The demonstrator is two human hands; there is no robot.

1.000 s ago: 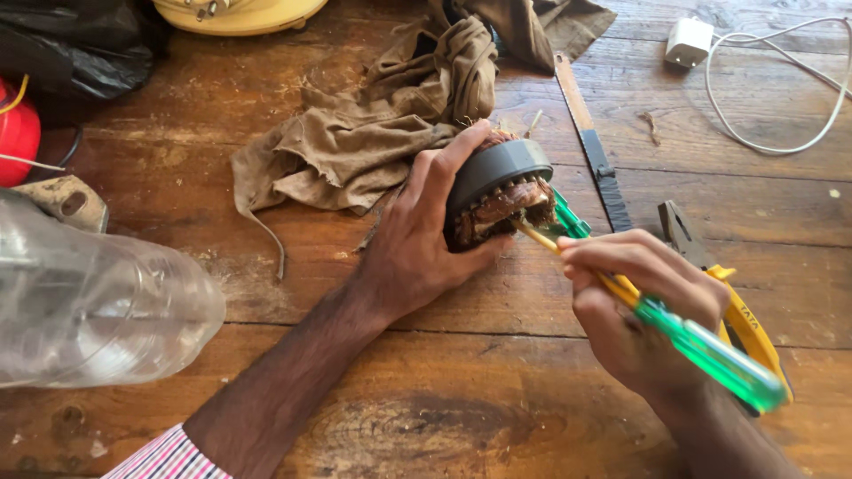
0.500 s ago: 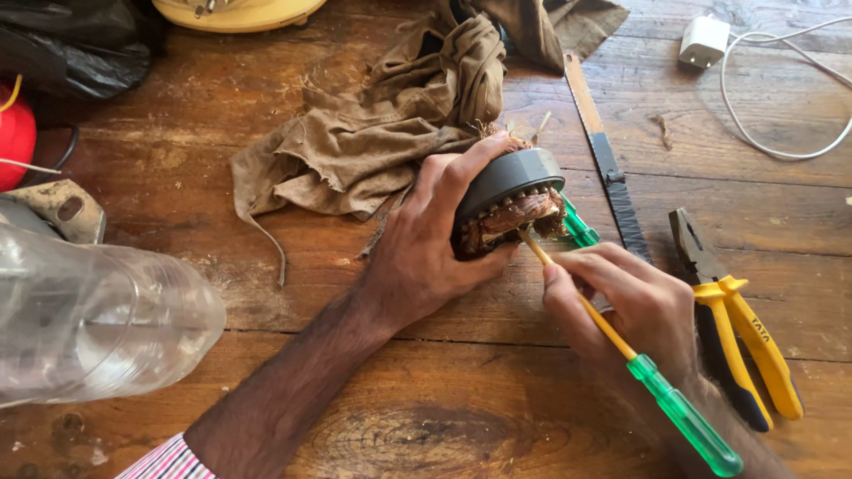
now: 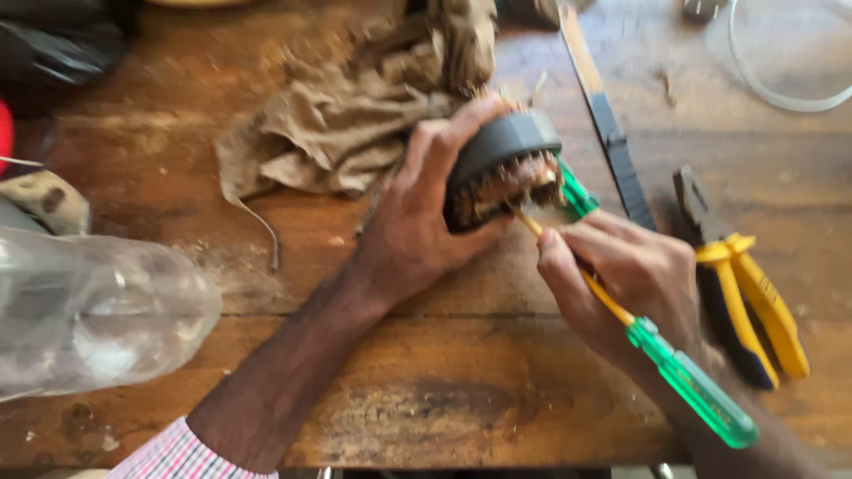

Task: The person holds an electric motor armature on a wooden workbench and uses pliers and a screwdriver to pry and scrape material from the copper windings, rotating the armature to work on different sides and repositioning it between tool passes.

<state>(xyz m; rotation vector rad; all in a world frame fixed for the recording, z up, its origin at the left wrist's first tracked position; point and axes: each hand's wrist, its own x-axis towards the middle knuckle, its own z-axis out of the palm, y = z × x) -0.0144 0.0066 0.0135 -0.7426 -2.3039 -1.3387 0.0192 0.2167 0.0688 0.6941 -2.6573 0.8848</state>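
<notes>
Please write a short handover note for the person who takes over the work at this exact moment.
Left hand: grips the round dark motor part, copper windings facing the right hand.
Right hand: holds the green-handled screwdriver, its tip at the windings.
Nearby on the wooden table: pliers with yellow handles, brown rag, clear plastic bottle.
Done: part lifted and tool applied.
Left: picking at the windings; progress is not readable.

Two hands at work: left hand (image 3: 417, 235), right hand (image 3: 630, 275). One round dark motor part (image 3: 501, 164) with copper windings. Two green-handled screwdrivers, perhaps: one (image 3: 683, 377) plain, the second (image 3: 575, 197) blurred. One pair of yellow-handled pliers (image 3: 745, 275). One brown rag (image 3: 355, 115). One clear plastic bottle (image 3: 98, 310). One flat blade (image 3: 608, 133). One white cable (image 3: 781, 62).
</notes>
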